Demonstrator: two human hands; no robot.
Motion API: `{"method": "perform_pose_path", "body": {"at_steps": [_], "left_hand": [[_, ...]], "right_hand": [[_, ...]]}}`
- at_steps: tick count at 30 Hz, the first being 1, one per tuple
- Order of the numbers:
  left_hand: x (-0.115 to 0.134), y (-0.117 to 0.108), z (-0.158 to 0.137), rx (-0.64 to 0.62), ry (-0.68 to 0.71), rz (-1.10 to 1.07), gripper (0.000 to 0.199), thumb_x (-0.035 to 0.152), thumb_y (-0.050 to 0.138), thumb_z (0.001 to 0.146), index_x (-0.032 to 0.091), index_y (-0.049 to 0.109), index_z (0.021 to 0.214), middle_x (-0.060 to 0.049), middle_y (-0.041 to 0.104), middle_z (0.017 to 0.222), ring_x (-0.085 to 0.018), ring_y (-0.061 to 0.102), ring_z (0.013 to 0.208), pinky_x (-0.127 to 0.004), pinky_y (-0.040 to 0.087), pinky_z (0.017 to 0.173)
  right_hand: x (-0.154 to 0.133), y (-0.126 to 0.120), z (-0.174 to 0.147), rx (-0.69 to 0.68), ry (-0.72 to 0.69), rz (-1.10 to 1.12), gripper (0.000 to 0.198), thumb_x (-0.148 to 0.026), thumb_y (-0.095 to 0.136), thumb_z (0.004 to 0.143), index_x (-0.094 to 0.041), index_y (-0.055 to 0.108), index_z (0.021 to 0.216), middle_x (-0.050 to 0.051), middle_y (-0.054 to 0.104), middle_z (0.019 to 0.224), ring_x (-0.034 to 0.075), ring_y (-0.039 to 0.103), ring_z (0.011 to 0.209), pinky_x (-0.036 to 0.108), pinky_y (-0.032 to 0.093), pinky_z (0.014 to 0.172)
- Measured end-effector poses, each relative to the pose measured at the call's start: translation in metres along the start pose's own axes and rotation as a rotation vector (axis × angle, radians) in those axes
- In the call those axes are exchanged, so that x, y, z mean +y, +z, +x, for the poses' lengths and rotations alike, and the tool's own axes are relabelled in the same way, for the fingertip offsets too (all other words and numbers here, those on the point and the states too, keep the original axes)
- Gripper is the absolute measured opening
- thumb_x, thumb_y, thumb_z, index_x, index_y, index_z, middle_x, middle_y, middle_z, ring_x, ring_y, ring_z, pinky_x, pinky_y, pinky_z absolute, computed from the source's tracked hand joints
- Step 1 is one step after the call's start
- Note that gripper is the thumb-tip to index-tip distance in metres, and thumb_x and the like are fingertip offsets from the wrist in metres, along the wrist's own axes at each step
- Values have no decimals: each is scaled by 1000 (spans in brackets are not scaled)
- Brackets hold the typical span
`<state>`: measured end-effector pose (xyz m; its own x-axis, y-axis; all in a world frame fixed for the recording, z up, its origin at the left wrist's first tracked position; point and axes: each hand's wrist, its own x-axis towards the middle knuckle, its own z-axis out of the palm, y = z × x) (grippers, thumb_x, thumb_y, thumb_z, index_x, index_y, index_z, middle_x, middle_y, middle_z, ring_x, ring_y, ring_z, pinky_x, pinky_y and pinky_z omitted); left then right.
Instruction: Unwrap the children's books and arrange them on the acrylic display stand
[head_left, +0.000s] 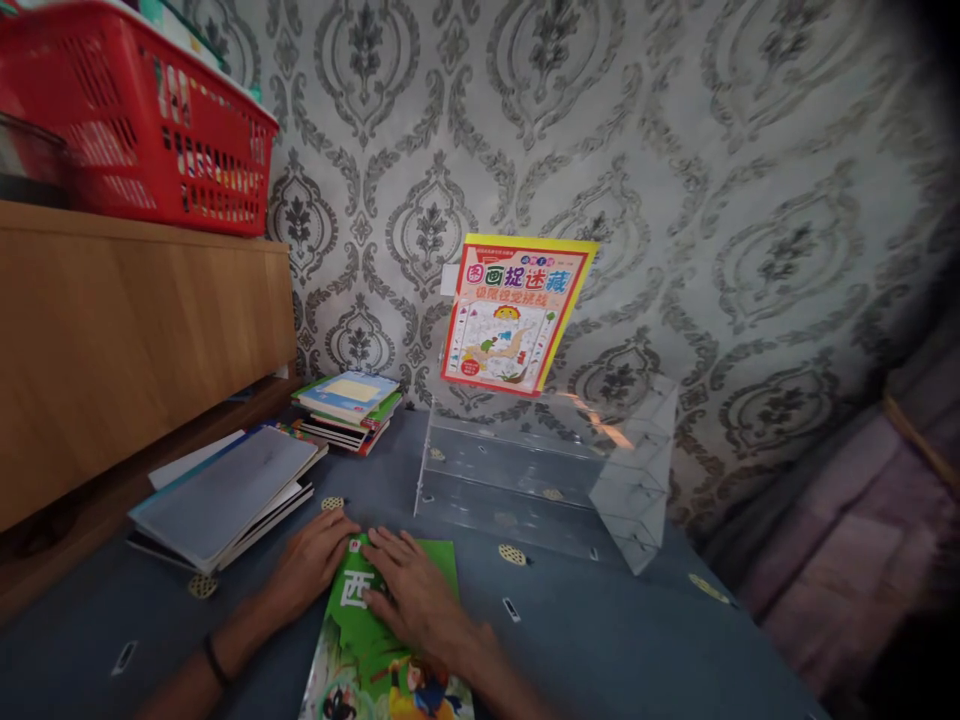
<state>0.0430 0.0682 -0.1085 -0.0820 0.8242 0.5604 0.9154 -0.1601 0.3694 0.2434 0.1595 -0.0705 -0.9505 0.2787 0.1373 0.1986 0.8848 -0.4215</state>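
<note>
Head view. We see a green book (367, 650) on the blue-grey surface (600, 640), directly before the person, its lower end cut off by the frame; a large white character marks the upper cover, and illustrated figures fill the lower part. The right hand (412, 590) rests palm down across the upper cover, fingers extended and slightly spread. The left hand (315, 555) lies at the book's upper left edge, fingers curved; we cannot tell whether it grips the edge. A dark band (215, 662) encircles the left wrist.

To the left, we note a loose pile of thin books (225, 495) and, behind it, a smaller stack of books (349, 395). Beyond the hands and to the right stands a clear tiered rack (517, 500); a red-and-yellow picture book (517, 315) leans at its top, cover outward. At upper left, a red basket (210, 150) sits on a wooden cabinet (142, 340). Patterned wallpaper (360, 280) covers the wall behind.
</note>
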Motion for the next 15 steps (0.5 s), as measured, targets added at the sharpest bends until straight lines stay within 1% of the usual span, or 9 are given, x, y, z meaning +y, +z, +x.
{"method": "perform_pose_path", "body": {"at_steps": [3,6,11,15], "left_hand": [[9,-4,2,-16,2,-13,30,24,45,97,24,71,112,-8,71,101,-21,68,98,-32,57,88],[13,-7,4,-43,1,-25,30,28,45,98,23,72,109,-8,71,99,-21,68,94,-33,58,85],[8,-6,4,-45,-3,-42,30,30,46,98,22,73,109,-9,71,98,-23,68,95,-35,57,87],[5,-5,5,-64,7,-59,31,30,44,98,21,72,108,-8,71,97,-22,67,95,-35,56,88]], "right_hand": [[0,1,2,7,-8,-7,54,-33,57,96,-17,49,146,14,47,154,27,39,145,51,27,122],[0,-3,-4,20,-1,-7,54,-32,58,95,-17,49,147,14,48,153,27,38,146,50,27,122],[6,-12,-26,90,102,-17,49,-29,56,97,-17,53,144,13,48,153,25,39,145,48,27,123],[9,-15,-34,112,141,15,47,-27,55,96,-17,54,143,12,49,153,24,40,145,47,27,123]]}}
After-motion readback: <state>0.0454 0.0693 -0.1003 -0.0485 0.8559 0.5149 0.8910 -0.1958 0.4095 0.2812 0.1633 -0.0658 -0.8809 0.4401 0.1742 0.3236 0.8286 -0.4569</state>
